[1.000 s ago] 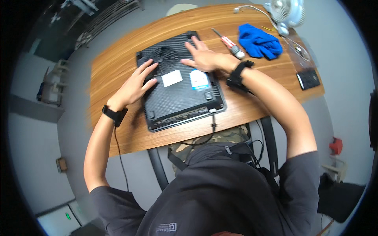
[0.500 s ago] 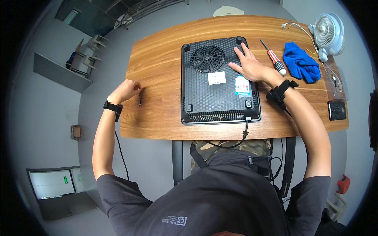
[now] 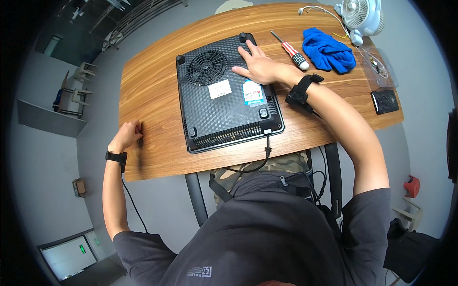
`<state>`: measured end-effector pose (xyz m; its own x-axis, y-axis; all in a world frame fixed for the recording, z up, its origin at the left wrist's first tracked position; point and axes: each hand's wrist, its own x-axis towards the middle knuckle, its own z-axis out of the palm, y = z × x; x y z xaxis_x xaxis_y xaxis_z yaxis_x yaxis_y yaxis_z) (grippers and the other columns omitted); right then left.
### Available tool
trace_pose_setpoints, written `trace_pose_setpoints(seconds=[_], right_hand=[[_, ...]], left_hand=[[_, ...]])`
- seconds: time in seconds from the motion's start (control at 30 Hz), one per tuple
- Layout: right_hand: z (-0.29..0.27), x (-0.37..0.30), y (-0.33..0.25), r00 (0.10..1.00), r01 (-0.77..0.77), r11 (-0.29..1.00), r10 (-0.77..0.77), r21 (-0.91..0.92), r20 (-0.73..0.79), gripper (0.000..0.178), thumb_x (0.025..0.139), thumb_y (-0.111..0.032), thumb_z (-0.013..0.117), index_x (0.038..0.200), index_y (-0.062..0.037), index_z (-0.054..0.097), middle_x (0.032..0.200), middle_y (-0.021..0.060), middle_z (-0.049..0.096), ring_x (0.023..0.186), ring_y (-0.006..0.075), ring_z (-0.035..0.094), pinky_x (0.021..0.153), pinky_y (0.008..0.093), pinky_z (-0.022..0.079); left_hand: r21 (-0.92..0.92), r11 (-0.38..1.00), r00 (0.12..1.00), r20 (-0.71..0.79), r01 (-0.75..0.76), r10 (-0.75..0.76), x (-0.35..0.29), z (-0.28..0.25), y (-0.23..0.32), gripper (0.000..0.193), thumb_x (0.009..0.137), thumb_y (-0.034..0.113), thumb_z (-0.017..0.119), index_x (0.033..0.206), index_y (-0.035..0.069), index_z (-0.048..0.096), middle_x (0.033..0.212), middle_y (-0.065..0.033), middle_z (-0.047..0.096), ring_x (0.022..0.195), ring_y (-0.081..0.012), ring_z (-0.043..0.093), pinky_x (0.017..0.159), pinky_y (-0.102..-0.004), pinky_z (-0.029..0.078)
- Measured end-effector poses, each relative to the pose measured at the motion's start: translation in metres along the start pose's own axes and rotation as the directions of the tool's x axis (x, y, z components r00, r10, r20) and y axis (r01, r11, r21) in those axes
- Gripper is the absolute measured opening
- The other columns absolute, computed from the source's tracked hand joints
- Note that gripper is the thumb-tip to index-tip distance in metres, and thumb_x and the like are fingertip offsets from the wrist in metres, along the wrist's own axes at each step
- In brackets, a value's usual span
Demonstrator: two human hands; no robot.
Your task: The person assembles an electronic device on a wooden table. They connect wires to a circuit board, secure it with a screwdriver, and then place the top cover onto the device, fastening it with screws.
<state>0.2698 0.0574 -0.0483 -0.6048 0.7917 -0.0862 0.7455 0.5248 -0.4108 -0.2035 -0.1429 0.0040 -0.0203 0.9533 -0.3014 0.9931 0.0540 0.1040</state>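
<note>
An induction cooker [image 3: 224, 112] lies upside down on the wooden table [image 3: 152, 86], its black underside with a round fan grille [image 3: 207, 68], corner feet and two labels facing up. My right hand [image 3: 260, 67] rests on the cooker's far right part, fingers spread. At the table's left edge my left hand [image 3: 126, 135] is closed, fingertips down at the wood. Small dark bits [image 3: 140, 141] show beside those fingertips; what the fingers hold, if anything, is hidden. Right of the cooker lies a screwdriver [image 3: 292, 51] with a red, white and black handle.
A blue cloth [image 3: 329, 50] is bunched beyond the screwdriver. At the far right stand a white fan [image 3: 360, 16] with its cable, a clear plastic tray [image 3: 377, 66] and a black phone-like case [image 3: 384, 102]. The cooker's black cord [image 3: 267, 151] hangs over the near edge.
The whole view has turned, shifting the table left in the picture. My left hand has come closer over the small bits, now mostly covered. My right hand stays flat on the cooker.
</note>
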Motion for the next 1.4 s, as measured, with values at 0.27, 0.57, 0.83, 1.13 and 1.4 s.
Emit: trace_pose_setpoints(seconds=[0.27,0.57,0.83,1.13,1.4], right_hand=[[-0.008,-0.008,-0.006,1.0,-0.012,1.0,0.012,0.018,0.006,0.091,0.104,-0.064,0.042,0.162,0.0022,0.018,0.166,0.0356,0.004,0.157,0.047,0.007,0.127,0.0504,0.018],[-0.003,-0.003,0.0,1.0,-0.013,1.0,0.013,0.014,0.001,0.094,0.101,-0.069,0.041,0.164,-0.0043,0.015,0.169,0.0301,-0.001,0.155,0.051,0.011,0.125,0.0559,0.02],[-0.003,-0.003,0.0,1.0,0.015,1.0,-0.014,0.024,-0.02,0.092,0.102,-0.064,0.045,0.163,-0.0026,0.018,0.168,0.0317,0.001,0.156,0.0494,0.01,0.124,0.0563,0.022],[-0.003,0.001,0.0,0.999,-0.014,0.999,0.015,-0.038,0.035,0.094,0.101,-0.069,0.04,0.164,-0.0046,0.014,0.169,0.0308,-0.002,0.155,0.0512,0.009,0.125,0.0563,0.019],[-0.018,-0.005,0.009,0.997,0.08,0.996,-0.08,0.047,-0.001,0.088,0.102,-0.066,0.043,0.16,-0.0024,0.029,0.166,0.0318,0.016,0.154,0.0456,0.022,0.125,0.0514,0.025]], left_hand=[[0.057,0.995,0.996,-0.046,-0.078,0.081,0.0,0.006,0.001,0.014,0.077,-0.005,0.067,0.09,-0.002,0.065,0.083,-0.0204,0.071,0.08,-0.038,0.069,0.073,-0.0431,0.056],[0.071,0.997,0.998,-0.051,-0.021,0.024,0.003,-0.015,0.011,0.016,0.079,0.0,0.067,0.091,-0.003,0.076,0.086,-0.0217,0.074,0.081,-0.0373,0.071,0.075,-0.0414,0.058],[-0.013,1.0,0.993,-0.113,0.021,-0.022,0.0,-0.03,0.019,0.013,0.087,0.007,0.072,0.094,-0.003,0.077,0.09,-0.0218,0.075,0.083,-0.0353,0.073,0.078,-0.0403,0.058],[-0.014,0.993,0.984,-0.139,-0.118,0.115,0.0,-0.039,0.047,0.007,0.083,0.004,0.072,0.085,-0.001,0.074,0.077,-0.0193,0.072,0.07,-0.0328,0.071,0.069,-0.0381,0.057],[-0.11,0.917,0.908,-0.229,-0.383,0.351,0.026,-0.064,0.126,0.007,0.084,0.0,0.068,0.09,-0.004,0.07,0.079,-0.0179,0.072,0.071,-0.0278,0.07,0.07,-0.0358,0.057]])
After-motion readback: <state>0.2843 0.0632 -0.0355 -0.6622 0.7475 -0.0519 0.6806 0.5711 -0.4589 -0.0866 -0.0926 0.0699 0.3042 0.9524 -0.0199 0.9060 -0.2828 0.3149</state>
